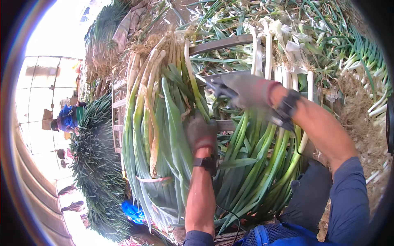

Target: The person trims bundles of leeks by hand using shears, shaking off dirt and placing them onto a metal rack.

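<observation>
My left hand (201, 132), in a grey knit glove, grips the green part of a leek-like long onion (191, 73) whose white end points away from me. Motion blurs my gloved right hand (246, 90), its dark fingers just right of that stalk; whether something is in them cannot be made out. To the left lies a bundle of untrimmed long onions (141, 113) with brown outer skins and roots, a pink band (154, 179) around its leaves. On the right, several long onions with clean white stems (268, 55) lie side by side, partly beneath my right hand.
A slatted rack (221, 44) supports the onions. Stripped leaves and skins (215, 18) cover the ground beyond. More long onions (363, 52) lie far right, beside a heap of cut roots (354, 95). At left are a large onion pile (95, 166) and a person in blue (67, 118).
</observation>
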A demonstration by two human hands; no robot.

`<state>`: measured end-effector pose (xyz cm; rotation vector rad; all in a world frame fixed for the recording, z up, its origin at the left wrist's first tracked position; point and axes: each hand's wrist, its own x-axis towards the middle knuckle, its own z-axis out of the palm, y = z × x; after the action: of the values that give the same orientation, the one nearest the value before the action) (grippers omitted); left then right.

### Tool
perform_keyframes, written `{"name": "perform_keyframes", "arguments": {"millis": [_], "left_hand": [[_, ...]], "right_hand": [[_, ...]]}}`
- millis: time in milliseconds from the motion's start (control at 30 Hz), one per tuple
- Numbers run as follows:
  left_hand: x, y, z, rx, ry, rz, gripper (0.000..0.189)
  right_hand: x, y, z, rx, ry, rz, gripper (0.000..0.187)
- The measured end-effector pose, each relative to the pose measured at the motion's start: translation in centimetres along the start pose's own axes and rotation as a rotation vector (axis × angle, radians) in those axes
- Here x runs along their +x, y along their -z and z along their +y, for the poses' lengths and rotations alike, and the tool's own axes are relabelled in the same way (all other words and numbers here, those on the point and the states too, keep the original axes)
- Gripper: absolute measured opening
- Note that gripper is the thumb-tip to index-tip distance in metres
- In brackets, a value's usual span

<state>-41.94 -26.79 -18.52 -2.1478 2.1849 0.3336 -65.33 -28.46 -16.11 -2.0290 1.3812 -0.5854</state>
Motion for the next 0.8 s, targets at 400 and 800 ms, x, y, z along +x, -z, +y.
{"name": "perform_keyframes", "arguments": {"millis": [400,800], "left_hand": [[0.2,0.5,-0.4,-0.129,0.040,-0.022,0.073],[0.1,0.1,-0.7,-0.113,0.024,-0.008,0.072]], "right_hand": [[-3.9,0.8,-4.5,-0.003,-0.236,-0.211,0.049],[-3.9,-0.2,-4.8,0.081,-0.351,-0.345,0.061]]}}
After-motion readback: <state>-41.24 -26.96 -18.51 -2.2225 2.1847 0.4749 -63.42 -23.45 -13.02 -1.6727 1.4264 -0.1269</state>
